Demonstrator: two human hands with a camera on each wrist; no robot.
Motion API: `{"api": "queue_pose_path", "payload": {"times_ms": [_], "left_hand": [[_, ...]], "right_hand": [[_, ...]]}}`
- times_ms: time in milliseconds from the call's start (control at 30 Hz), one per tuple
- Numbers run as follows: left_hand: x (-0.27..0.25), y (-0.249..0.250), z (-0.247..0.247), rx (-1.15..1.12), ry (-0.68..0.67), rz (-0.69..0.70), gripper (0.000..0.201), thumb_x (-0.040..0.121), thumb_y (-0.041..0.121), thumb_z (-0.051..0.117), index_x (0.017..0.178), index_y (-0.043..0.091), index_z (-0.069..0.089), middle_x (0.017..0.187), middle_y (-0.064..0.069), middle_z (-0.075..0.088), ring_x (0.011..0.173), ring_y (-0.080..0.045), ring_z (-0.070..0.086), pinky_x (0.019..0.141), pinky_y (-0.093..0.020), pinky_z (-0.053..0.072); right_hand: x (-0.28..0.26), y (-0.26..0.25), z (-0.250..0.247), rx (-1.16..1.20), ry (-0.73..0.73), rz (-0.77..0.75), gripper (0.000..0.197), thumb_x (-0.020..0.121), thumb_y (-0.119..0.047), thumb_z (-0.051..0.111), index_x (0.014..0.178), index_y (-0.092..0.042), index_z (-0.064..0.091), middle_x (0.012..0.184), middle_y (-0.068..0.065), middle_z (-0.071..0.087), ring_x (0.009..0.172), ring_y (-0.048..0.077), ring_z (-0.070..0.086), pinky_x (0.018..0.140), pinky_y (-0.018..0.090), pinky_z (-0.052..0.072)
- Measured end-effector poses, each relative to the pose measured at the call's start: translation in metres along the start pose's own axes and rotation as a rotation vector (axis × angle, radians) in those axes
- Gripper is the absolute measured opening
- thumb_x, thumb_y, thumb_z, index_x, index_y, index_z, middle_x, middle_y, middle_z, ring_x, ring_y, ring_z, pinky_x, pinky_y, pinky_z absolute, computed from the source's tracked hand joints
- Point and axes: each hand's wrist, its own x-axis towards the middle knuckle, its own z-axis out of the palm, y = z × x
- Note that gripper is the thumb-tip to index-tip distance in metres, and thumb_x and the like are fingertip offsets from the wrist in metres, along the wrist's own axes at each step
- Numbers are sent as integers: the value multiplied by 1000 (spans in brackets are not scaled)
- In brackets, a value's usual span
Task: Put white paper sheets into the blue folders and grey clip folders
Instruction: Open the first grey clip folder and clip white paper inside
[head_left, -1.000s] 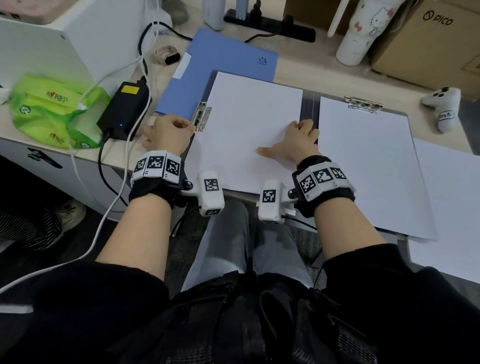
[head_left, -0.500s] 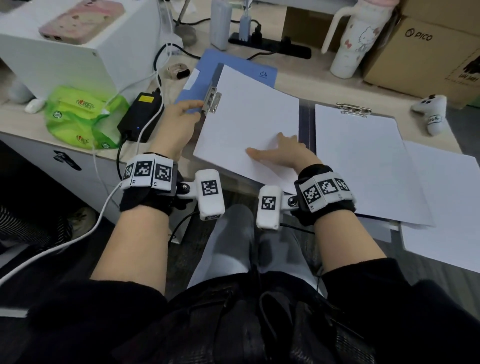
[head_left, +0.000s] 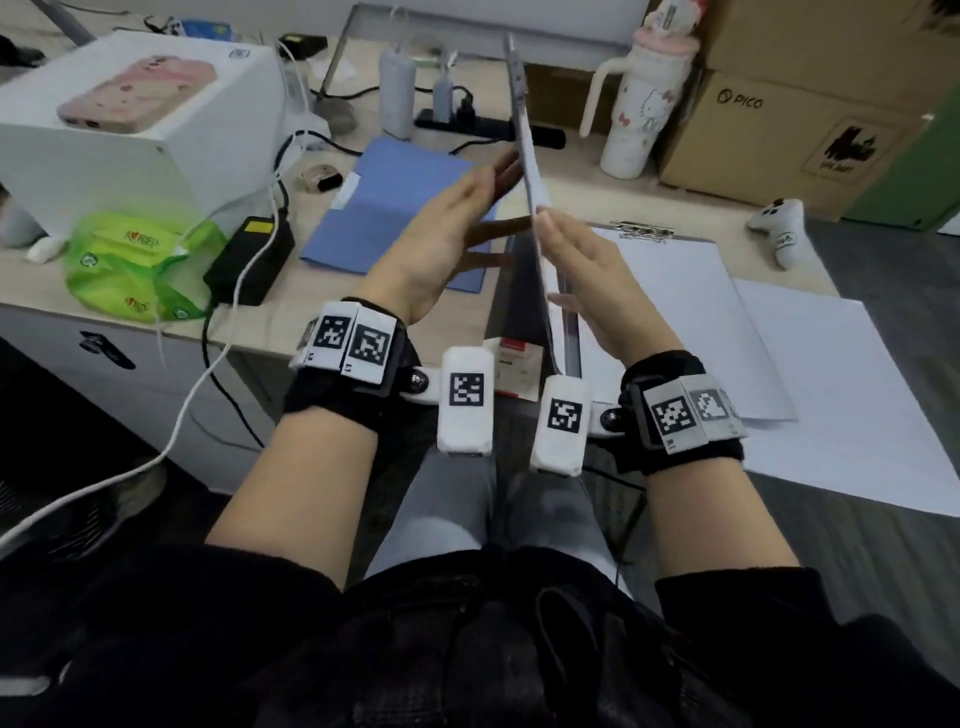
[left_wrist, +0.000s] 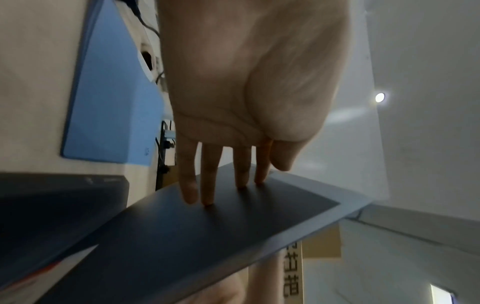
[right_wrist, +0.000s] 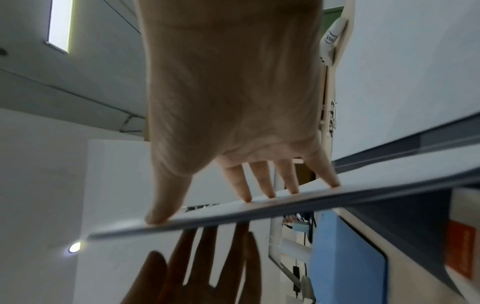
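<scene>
— Standing on edge between both palms: grey clip folder with a white sheet (head_left: 525, 150), lifted well above the wooden desk (head_left: 571, 171), metal clip end up. Left hand (head_left: 441, 234) flat against the dark grey back, fingers (left_wrist: 207, 174) straight and slightly spread, tips pressing. Right hand (head_left: 597, 291) flat on the paper side, fingers (right_wrist: 262, 179) straight, thumb splayed toward the near edge. No pinch, no curl anywhere.

— Counting as loaded, then?

— Probably; white sheet against the board, though clip bite hidden edge-on. Second grey clipboard with a white sheet under its metal clip (head_left: 675, 291) lying flat to the right, looking done. Loose white paper sheets (head_left: 852, 395) beside it, overhanging the desk's near edge, not yet filed. Flat blue card folder (head_left: 384, 218) lying closed to the left, contents impossible to tell.

— Room for setting down?

— Bare strip between blue folder and clipboard, narrow. Black power brick with white cable (head_left: 254, 260) near the blue folder's left side, white cartoon tumbler (head_left: 639, 114) and brown cardboard boxes (head_left: 779, 130) crowding the back.
</scene>
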Motion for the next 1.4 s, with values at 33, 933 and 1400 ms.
{"api": "queue_pose_path", "payload": {"times_ms": [33,933,1400], "left_hand": [[2,1,8,27,-49,-2,41,103,35,24,142,29,34,145,8,44,115,-11,58,99,-40,50],[71,-83,146,658,35,-273,33,83,23,62,115,25,65,142,-2,49,135,-23,40,112,-45,33],[60,-93,133,92,409,-491,70,84,18,64,143,3,28,128,-13,57,101,-24,64,90,-37,53]], "right_hand": [[-2,-3,-5,41,39,-36,57,90,-52,49,139,-24,44,145,-5,46,133,11,42,101,38,40],[-55,77,-167,214,1208,95,19,80,2,60,94,-4,71,72,-12,63,77,5,62,74,13,46],[-62,117,-169,-141,961,377,37,76,-3,63,112,6,62,111,18,68,109,32,61,97,33,47]]}}
